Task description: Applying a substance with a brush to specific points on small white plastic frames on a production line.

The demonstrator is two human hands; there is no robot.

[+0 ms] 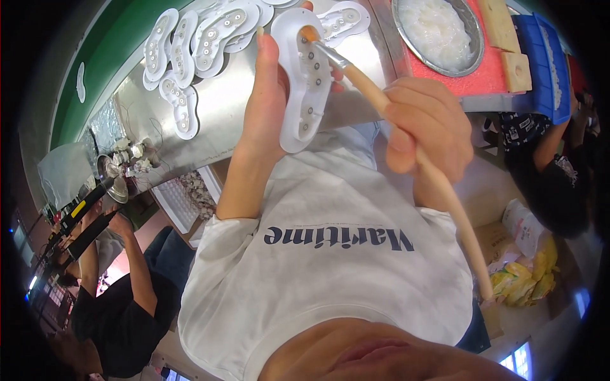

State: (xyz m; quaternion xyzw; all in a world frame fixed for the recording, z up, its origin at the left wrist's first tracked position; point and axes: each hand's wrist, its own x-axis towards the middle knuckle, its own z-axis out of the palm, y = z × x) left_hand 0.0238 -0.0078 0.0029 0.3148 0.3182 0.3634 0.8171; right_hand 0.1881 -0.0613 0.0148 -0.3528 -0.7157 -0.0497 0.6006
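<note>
My left hand (270, 95) holds a white shoe-sole-shaped plastic piece (305, 82) upright by its left edge, thumb along the side. My right hand (422, 130) grips a long tan-handled brush (381, 101). The brush's bristle tip (308, 35) rests on the upper end of the white piece. Both hands are raised above the metal table (222, 120).
Several more white sole pieces (203, 38) lie spread on the metal table. A round metal bowl (438, 32) of whitish paste sits on a red mat, beside wooden blocks (508, 44) and a blue tray (546, 63). Other people sit at the left (121, 298) and right (553, 171).
</note>
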